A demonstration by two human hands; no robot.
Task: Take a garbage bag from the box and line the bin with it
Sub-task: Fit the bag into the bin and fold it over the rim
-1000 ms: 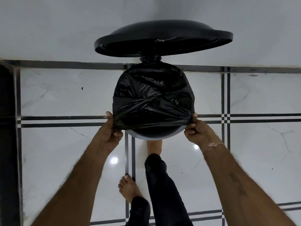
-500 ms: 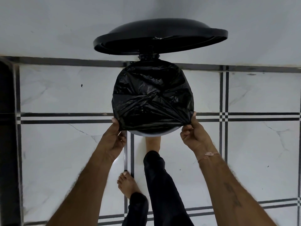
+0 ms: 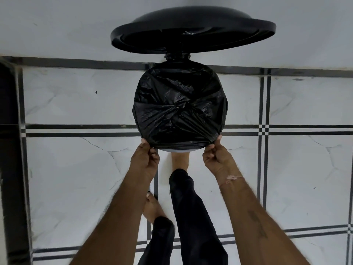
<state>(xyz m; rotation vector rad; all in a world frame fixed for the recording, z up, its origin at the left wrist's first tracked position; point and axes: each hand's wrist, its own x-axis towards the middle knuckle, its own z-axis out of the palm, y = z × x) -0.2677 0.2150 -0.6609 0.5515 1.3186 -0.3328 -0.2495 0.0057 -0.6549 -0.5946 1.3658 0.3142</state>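
Note:
A black garbage bag (image 3: 180,108) is stretched over the round mouth of the pedal bin, wrinkled and bunched at its middle. Only a thin light sliver of the bin's rim (image 3: 176,150) shows under the bag's near edge. The bin's black lid (image 3: 193,31) stands open behind it, against the wall. My left hand (image 3: 146,159) pinches the bag's edge at the near left of the rim. My right hand (image 3: 216,156) pinches the edge at the near right. The garbage bag box is not in view.
The bin stands on a white marble-look tiled floor (image 3: 76,169) with dark stripe lines, close to a pale wall (image 3: 57,25). One bare foot (image 3: 179,159) is at the bin's base, the other foot (image 3: 151,207) behind it. A dark vertical edge (image 3: 9,150) runs along the left.
Both hands have slid inward along the near rim, toward each other, drawing the bag's edge lower over the front of the bin. Less of the light rim shows now.

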